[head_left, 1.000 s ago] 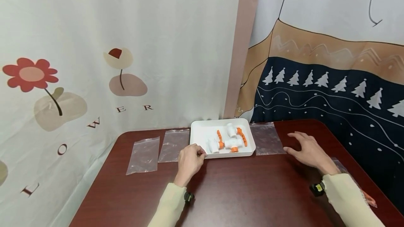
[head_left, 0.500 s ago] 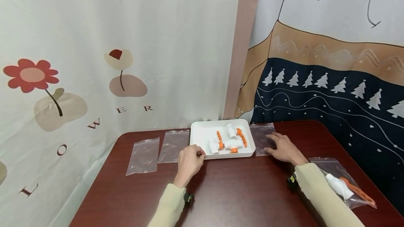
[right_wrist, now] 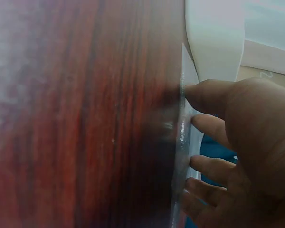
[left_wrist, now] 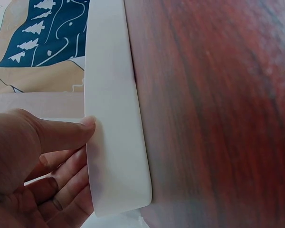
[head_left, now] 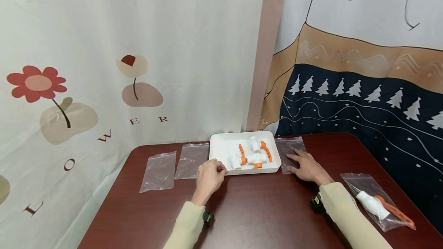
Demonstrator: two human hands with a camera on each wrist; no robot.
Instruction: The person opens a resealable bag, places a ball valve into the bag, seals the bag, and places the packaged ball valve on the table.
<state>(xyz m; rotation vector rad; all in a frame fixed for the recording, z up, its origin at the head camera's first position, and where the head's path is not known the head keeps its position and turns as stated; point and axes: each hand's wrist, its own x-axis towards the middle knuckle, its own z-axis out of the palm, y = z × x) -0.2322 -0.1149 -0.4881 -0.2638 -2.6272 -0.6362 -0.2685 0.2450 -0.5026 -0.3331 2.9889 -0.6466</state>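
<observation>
My left hand (head_left: 209, 176) holds the front left corner of a white tray (head_left: 219, 141); in the left wrist view the thumb rests at the rim and the other fingers curl behind the wall. Inside the tray lie white plastic pipe valves (head_left: 255, 144) with orange handles (head_left: 265, 151). On the right, my right hand (head_left: 307, 167) touches a flat clear zip bag (head_left: 283, 149) with spread fingers. The right wrist view shows the thumb and fingertips along the edge of that bag (right_wrist: 181, 137), beside the tray's end (right_wrist: 213, 38).
Two more flat zip bags, a nearer one (head_left: 159, 172) and one beside the tray (head_left: 190, 160), lie at the left. By the right sleeve is a bag (head_left: 360, 181) holding a white valve (head_left: 373, 205) with an orange handle (head_left: 396, 210). A curtain hangs behind the dark red table (head_left: 263, 210).
My right hand has moved left and down onto the flat bag beside the tray. Its sleeve now uncovers the filled bag at the right. The left hand stays at the tray corner.
</observation>
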